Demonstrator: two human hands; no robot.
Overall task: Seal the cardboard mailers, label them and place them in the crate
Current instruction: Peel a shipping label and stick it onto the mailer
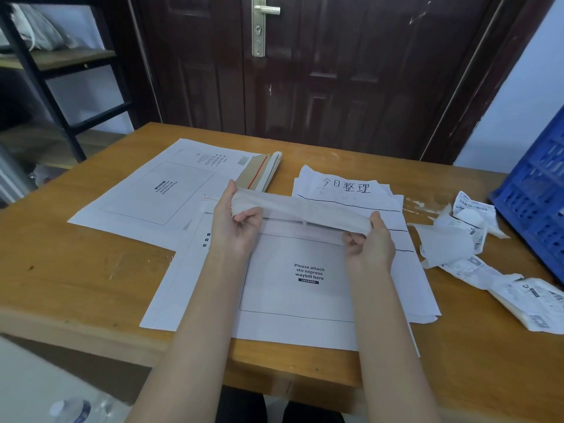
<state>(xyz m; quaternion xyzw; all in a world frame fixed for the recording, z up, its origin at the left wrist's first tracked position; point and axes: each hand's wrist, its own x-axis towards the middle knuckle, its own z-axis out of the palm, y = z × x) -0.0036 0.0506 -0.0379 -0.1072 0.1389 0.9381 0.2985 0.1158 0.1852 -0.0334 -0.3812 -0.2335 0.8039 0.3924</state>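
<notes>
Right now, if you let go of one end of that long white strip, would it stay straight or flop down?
It would probably flop. The white strip looks thin and sags slightly between the left hand and right hand. It seems very light, so it might flutter. Its bunched left end suggests that it crumples easily.

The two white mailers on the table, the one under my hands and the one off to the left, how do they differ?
The near mailer lies under the hands with its print facing the person; the far mailer lies turned, its print running sideways. The near mailer overlaps the far mailer's corner. The left hand and right hand hold a white strip over the near mailer; nothing touches the far one. Both are white with a waybill box.
</notes>
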